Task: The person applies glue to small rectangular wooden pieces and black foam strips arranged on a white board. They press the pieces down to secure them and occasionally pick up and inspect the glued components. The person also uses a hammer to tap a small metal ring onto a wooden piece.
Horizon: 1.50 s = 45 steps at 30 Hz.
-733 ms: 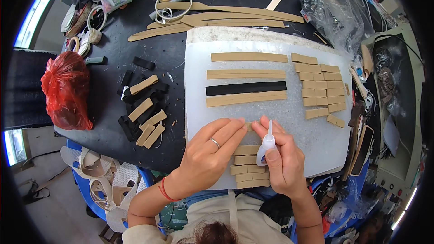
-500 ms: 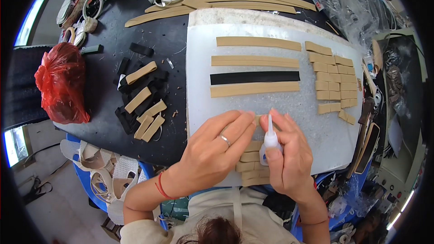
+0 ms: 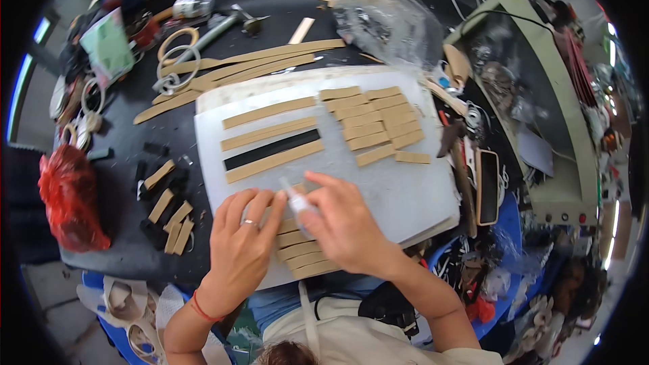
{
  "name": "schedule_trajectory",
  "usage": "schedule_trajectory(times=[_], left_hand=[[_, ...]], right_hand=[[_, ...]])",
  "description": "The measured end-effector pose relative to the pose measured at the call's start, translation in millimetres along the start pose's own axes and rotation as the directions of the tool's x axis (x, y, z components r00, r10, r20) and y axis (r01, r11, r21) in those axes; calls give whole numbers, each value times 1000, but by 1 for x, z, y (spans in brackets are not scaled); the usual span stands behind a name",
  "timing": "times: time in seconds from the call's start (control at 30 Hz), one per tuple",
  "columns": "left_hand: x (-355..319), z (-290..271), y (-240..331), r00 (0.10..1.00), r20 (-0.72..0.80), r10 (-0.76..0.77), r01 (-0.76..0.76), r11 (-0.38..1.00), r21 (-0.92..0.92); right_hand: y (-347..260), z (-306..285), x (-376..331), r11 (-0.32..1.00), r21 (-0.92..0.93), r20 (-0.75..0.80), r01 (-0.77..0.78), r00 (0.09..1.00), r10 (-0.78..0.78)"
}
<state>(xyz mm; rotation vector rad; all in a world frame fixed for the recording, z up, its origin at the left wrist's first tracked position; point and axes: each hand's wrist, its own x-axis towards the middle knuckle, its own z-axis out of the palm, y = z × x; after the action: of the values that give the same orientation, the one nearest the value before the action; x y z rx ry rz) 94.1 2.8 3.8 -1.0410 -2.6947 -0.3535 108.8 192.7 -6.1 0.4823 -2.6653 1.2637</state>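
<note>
Two hands worked low on the white board [image 3: 405, 196]. Right hand [image 3: 345, 220] closed round a small glue bottle [image 3: 295, 197], nozzle tilted up-left. Left hand [image 3: 240, 240] lay flat, fingers spread, pressing short tan strips [image 3: 301, 253] stacked beneath.

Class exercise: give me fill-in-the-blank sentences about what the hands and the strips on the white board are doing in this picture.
1. The right hand holds a small squeeze ____ .
2. The left hand wears a ring and a ____ wrist cord.
3. Among the long tan strips on the white board lies one ____ strip.
4. A red plastic bag sits at the table's ____ edge.

Missing words: bottle; red; black; left
</note>
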Motion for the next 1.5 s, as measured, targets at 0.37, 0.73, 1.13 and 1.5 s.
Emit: schedule_trajectory(times=[0.37, 0.73, 1.13, 1.5], left_hand=[[-6, 3, 5, 991, -73, -111, 81, 942, -324], [-13, 11, -9, 992, -67, -109, 91, 968, -234], [-16, 14, -7, 977, -94, -190, 159, 950, -270], [-17, 14, -7, 978, -84, -189, 163, 955, -249]], right_hand=[[18, -12, -15, 986, 162, 27, 32, 999, -37], [11, -17, -21, 899, 375, -162, -228, 938, 306], [9, -8, 10, 998, -63, -124, -27, 992, 19], [-6, -25, 14, 986, -128, -13, -108, 994, 107]])
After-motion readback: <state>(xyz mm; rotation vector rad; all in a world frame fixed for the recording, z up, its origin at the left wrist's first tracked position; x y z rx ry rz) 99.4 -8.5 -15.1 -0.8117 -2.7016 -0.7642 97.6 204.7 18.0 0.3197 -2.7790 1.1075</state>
